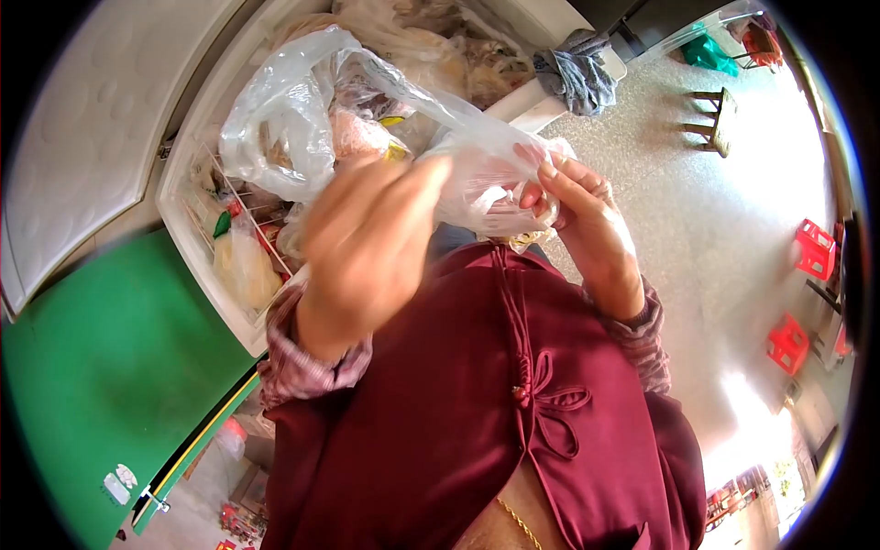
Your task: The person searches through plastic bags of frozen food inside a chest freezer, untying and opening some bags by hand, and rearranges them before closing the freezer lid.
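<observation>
My right hand point(591, 220) is closed on the edge of a clear plastic bag point(486, 179), thumb and fingers pinching the film. The bag stretches left in a twisted strip to a wide crumpled part point(284, 119) lying over the freezer. Smeared by motion, my left hand point(367, 238) is just left of the bag, fingers pointing up and right; its fingertips do not show clearly. Behind it sits a bagged pinkish item point(357, 133) with yellow bits on its wrapping.
The open chest freezer point(197, 188) holds several bagged foods and a wire basket point(243, 197). Its raised lid point(82, 119) stands at left, above a green surface point(101, 357). A grey cloth point(577, 73) hangs on the rim. A wooden stool point(715, 124) and red stools point(788, 344) stand at right.
</observation>
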Demonstrator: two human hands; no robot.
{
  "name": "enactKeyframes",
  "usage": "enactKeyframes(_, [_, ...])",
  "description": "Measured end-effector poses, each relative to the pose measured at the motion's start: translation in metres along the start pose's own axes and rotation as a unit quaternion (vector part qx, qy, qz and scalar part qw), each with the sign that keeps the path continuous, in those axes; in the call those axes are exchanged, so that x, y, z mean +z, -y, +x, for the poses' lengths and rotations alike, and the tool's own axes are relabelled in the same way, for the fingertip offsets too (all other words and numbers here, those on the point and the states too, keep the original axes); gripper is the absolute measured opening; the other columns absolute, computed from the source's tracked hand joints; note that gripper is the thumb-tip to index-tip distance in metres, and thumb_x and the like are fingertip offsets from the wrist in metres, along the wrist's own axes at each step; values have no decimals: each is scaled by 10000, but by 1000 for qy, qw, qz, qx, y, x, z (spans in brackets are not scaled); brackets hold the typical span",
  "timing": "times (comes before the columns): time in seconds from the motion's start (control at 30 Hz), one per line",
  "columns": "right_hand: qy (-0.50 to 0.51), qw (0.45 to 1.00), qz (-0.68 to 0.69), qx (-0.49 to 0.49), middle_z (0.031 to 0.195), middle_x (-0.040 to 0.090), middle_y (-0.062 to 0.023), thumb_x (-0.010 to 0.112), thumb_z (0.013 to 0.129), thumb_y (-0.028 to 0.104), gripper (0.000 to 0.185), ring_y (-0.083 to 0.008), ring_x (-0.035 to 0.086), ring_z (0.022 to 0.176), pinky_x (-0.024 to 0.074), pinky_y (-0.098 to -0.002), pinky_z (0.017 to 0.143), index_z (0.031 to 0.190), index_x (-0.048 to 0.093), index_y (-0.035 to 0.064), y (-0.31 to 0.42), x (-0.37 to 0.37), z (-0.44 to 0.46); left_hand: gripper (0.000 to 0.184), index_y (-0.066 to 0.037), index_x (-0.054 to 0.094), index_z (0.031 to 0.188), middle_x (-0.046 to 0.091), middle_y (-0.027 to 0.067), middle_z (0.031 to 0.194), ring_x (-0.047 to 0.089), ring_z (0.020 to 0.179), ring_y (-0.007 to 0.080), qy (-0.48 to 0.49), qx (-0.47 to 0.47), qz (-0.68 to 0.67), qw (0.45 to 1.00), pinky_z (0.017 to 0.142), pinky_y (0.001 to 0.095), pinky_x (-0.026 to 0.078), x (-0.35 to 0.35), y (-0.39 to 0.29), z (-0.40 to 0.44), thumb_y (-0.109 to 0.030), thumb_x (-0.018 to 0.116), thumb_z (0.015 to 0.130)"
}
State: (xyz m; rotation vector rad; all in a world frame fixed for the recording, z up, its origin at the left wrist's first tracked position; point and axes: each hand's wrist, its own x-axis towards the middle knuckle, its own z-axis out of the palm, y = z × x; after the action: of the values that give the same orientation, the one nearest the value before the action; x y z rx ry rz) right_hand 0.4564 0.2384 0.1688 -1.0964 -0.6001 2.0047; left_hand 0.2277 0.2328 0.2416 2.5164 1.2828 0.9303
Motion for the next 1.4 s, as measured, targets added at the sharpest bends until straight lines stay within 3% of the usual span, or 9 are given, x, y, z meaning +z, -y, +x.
enactKeyframes(0.13, [8, 1000, 5, -1, 777, 626, -45, 538, 937, 211, 335, -56, 540, 669, 404, -179, 615, 1187, 583, -8, 2, 5, -4, 203, -5, 597, 930, 596, 159, 954, 567, 935, 330, 294, -133, 122, 939, 755, 421, 473, 78, 69, -30, 20, 573, 730])
enactKeyframes(0.2, [12, 1000, -10, -6, 780, 626, -43, 539, 934, 208, 335, -53, 517, 649, 391, -179, 604, 1188, 583, -6, 0, 2, -3, 206, -63, 590, 946, 552, 156, 1088, 514, 1039, 338, 306, -159, 201, 917, 800, 460, 446, 99, 102, -48, -26, 583, 744])
enactKeyframes(0.4, [25, 999, -30, -23, 779, 643, -54, 546, 925, 163, 178, -43, 429, 587, 355, -180, 570, 978, 631, 16, -4, 12, 2, 213, -113, 566, 1008, 505, 175, 1097, 441, 1050, 389, 226, -62, 382, 894, 930, 599, 328, 139, 186, -97, -167, 558, 803])
enactKeyframes(0.63, [62, 998, -11, 2, 798, 664, -43, 560, 902, 172, 274, -44, 484, 664, 387, -183, 616, 1102, 615, -7, -12, 12, 4, 464, -194, 569, 1027, 512, 84, 1055, 457, 1045, 299, 281, -124, 289, 907, 825, 467, 365, 105, 181, -76, -251, 756, 607])
enactKeyframes(0.7, [45, 999, -3, 4, 779, 659, -53, 554, 916, 152, 139, -43, 447, 605, 368, -183, 574, 895, 609, 26, -12, 16, 3, 553, -181, 564, 1070, 524, 74, 1052, 481, 1017, 283, 283, -116, 303, 903, 801, 428, 404, 99, 181, -75, -274, 786, 572])
enactKeyframes(0.93, [33, 999, 8, 10, 759, 651, -44, 551, 924, 146, 148, -38, 432, 584, 356, -178, 558, 922, 637, 26, -12, 26, -2, 630, -128, 536, 1115, 518, 88, 1073, 460, 1060, 329, 252, -206, 349, 879, 871, 465, 403, 114, 172, -71, -399, 778, 601])
enactKeyframes(0.97, [38, 999, 4, 8, 760, 651, -40, 550, 924, 146, 152, -38, 432, 585, 354, -176, 558, 950, 637, 25, -12, 25, -2, 502, -95, 541, 1048, 480, 194, 1133, 470, 1046, 374, 233, -214, 293, 902, 861, 503, 409, 113, 172, -70, -300, 752, 641])
enactKeyframes(1.1, [33, 999, -2, 0, 763, 649, -27, 548, 923, 145, 179, -33, 432, 590, 349, -173, 558, 1019, 640, 25, -16, 23, 0, 274, -52, 631, 899, 602, 171, 881, 578, 829, 363, 262, -267, 260, 890, 742, 460, 475, 85, 181, -60, -208, 684, 680])
enactKeyframes(1.4, [37, 999, 6, 2, 754, 648, -14, 539, 925, 123, 146, -12, 426, 586, 336, -158, 548, 975, 648, 39, -13, 27, 4, 206, 16, 627, 952, 633, 232, 902, 601, 855, 414, 208, -252, 227, 918, 771, 478, 481, 47, 200, -62, -89, 568, 785])
